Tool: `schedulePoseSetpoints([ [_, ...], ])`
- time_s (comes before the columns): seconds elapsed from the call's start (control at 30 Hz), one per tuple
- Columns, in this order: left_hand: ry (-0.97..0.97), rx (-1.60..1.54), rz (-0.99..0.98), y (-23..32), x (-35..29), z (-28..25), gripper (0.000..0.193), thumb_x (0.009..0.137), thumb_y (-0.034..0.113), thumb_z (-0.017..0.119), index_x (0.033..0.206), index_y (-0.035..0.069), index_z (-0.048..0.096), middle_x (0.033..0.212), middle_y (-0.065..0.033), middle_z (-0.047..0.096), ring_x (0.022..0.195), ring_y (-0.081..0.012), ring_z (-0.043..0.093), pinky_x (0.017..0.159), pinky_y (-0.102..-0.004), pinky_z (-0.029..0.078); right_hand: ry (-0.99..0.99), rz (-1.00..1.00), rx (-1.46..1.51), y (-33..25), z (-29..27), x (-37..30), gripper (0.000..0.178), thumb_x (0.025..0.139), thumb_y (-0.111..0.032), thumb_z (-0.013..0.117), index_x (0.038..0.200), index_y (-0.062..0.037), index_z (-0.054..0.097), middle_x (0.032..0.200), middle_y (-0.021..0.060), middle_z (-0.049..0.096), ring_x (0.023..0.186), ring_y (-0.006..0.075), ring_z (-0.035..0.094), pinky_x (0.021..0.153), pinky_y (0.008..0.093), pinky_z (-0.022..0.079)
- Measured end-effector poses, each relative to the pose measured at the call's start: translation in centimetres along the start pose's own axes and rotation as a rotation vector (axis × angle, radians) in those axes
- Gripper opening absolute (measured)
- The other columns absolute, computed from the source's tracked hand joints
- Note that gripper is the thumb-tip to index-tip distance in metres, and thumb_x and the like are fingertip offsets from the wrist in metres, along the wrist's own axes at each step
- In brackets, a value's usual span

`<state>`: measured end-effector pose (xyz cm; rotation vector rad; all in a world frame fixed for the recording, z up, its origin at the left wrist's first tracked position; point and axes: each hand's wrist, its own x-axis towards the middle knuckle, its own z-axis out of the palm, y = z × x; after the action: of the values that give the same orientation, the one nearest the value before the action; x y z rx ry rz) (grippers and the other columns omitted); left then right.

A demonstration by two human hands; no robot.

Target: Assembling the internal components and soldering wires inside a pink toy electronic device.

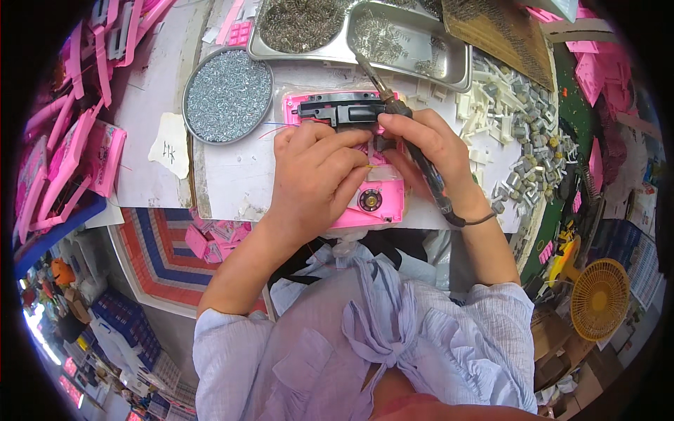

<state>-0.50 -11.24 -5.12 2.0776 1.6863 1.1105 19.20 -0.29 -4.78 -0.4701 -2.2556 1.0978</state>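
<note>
A pink plastic housing lies on the bench in front of me, with a round black-and-brass part near its lower end. A long black plastic part sits across its upper end. My left hand is closed over the housing's left side, fingertips pressed together at its middle. Thin red and blue wires stick out beside it; what its fingers pinch is hidden. My right hand grips what looks like a soldering iron, its metal end pointing up and away. Its index fingertip is at the black part's right end.
A round dish of small screws stands left; metal trays of springs stand behind. White plastic parts and small motors are heaped right. Pink housings pile up at far left. A striped bag with pink pieces lies below the bench edge.
</note>
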Motion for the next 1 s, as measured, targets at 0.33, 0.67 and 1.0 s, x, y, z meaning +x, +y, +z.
schedulePoseSetpoints([
  [0.33,-0.055,0.010,-0.022,0.36,0.48,-0.23,0.018,0.076,0.010,0.077,0.091,0.009,0.067,0.113,-0.0036,0.072,0.092,-0.0239,0.057,0.086,-0.0401,0.036,-0.014,-0.009,-0.069,-0.07,-0.07,0.03,0.044,0.092,-0.005,0.054,0.135,-0.0125,0.061,0.093,0.0063,0.057,0.077,0.0178,0.059,0.070,0.0265,0.048],
  [0.67,-0.045,0.023,-0.092,0.71,0.51,-0.07,0.015,0.079,0.012,0.076,0.090,0.010,0.066,0.109,-0.0009,0.072,0.090,-0.0219,0.057,0.084,-0.0401,0.033,-0.019,-0.041,-0.088,0.22,-0.03,-0.01,0.048,0.089,-0.007,0.057,0.136,-0.0143,0.060,0.099,0.0083,0.061,0.086,0.0240,0.061,0.076,0.0299,0.051],
  [1.0,-0.039,0.005,-0.152,0.80,0.45,-0.05,0.013,0.081,0.014,0.074,0.090,0.012,0.065,0.104,0.0019,0.072,0.091,-0.0207,0.056,0.084,-0.0423,0.031,-0.001,-0.063,-0.086,0.36,0.01,0.03,0.048,0.089,-0.008,0.058,0.136,-0.0142,0.061,0.102,0.0090,0.062,0.089,0.0257,0.062,0.078,0.0305,0.051],
])
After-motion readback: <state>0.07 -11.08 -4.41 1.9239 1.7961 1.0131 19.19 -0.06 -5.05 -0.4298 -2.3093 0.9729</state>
